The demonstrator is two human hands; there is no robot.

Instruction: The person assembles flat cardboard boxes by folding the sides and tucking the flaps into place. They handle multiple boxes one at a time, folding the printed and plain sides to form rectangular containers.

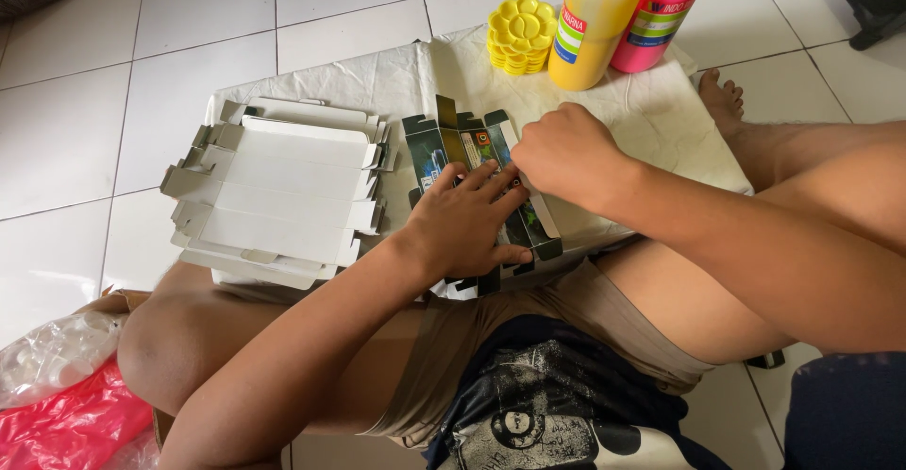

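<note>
A flattened dark green printed carton [442,144] lies unfolded on a white cloth [396,74] in front of me. My left hand [462,223] presses flat on the carton's middle, fingers spread. My right hand [566,154] is closed on the carton's right side panel, pinching its edge. To the left of the carton sits a stack of flattened cartons [278,192], white sides up, out of reach of both hands.
A yellow paint bottle [595,22], a pink paint bottle [661,8] and a stack of yellow flower-shaped palettes [521,34] stand at the cloth's far edge. Clear and red plastic bags [57,394] lie at bottom left. My bare legs frame the cloth on white floor tiles.
</note>
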